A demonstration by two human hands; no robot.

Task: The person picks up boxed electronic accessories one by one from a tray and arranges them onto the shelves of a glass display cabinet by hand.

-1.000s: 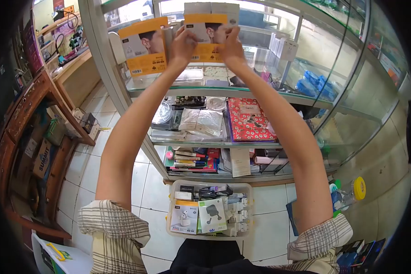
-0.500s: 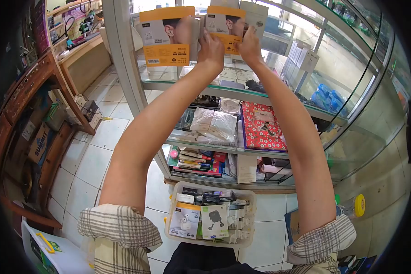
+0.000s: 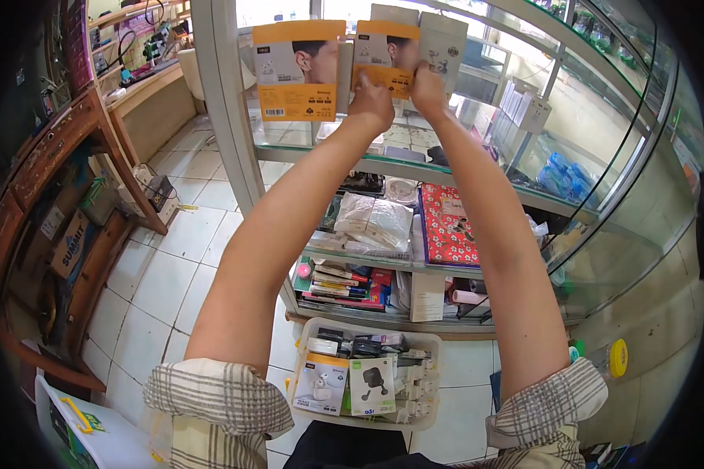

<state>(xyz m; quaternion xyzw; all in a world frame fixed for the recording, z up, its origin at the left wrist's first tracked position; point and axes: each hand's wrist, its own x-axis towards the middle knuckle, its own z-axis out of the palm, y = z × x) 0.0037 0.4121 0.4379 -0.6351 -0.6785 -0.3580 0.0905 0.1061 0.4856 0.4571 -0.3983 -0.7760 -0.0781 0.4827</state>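
An orange and white earphone box stands upright on the upper glass shelf of the display case, with both my hands at it. My left hand has its fingers curled against the box's lower left front. My right hand is closed at its right edge, partly in front of a grey box beside it; some fingers are hidden. A larger-looking orange box stands to the left, apart from my hands. Below, near my body, a clear plastic bin holds an earbud box, a white-green box and small packages.
The glass shelf edge runs beneath my forearms. Lower shelves carry a plastic-wrapped package, a red floral book and pens. A metal post rises at left. A wooden cabinet and a yellow-lidded jar flank me.
The camera view has shifted slightly, so shelf and bin appear lower and to the right. My left fingers have moved down the middle box's front. The boxes still stand side by side.
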